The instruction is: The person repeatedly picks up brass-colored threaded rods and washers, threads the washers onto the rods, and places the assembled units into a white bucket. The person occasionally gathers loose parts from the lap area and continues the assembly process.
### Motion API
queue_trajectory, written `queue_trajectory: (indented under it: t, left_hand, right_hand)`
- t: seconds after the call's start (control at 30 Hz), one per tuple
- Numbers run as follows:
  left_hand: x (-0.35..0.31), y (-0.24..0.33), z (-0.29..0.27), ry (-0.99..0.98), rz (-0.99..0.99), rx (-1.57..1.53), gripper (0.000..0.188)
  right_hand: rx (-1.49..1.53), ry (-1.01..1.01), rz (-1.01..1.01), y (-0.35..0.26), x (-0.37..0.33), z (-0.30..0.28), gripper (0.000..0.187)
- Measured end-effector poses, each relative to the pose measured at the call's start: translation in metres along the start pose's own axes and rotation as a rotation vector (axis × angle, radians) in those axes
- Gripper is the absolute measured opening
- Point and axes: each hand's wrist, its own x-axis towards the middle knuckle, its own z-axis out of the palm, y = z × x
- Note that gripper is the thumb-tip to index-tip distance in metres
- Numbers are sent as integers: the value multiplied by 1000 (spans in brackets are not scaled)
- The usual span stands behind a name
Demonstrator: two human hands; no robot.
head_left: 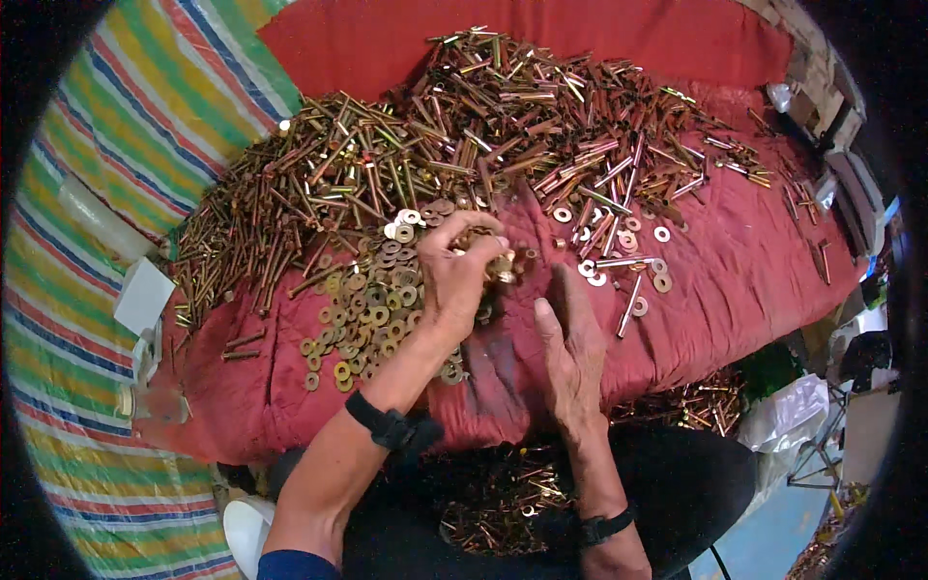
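My left hand point(454, 275) is curled round several small gold-coloured metal pieces point(505, 263), too blurred to tell whether they are washers or nuts. Beneath and beside it spreads a heap of flat washers point(372, 309) on a red cloth point(706, 280). My right hand point(574, 353) is just to the right, thumb apart from the outstretched fingers and nothing visible in it; its fingertips are smeared by motion. Past both hands lies a large pile of brassy bolt-like metal rods and sleeves point(503, 106). A few loose washers point(661, 234) and metal sleeves point(628, 307) lie right of my right hand.
Striped sheeting point(106, 242) covers the left side, with a white box point(143, 295) at the cloth's edge. Below the cloth's front edge, more metal parts point(503, 503) lie near my lap. A clear plastic bag point(788, 416) is at lower right.
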Motion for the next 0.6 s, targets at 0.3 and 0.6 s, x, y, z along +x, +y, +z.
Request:
queue_trajectory:
  t: [0.3,0.6]
  left_hand:
    - [-9,3,2,-349,344,474,24]
    - [-28,83,-83,-146,269,611,36]
  right_hand:
    - [27,49,-41,5,4,5,60]
    - [99,123,-70,11,0,-3,54]
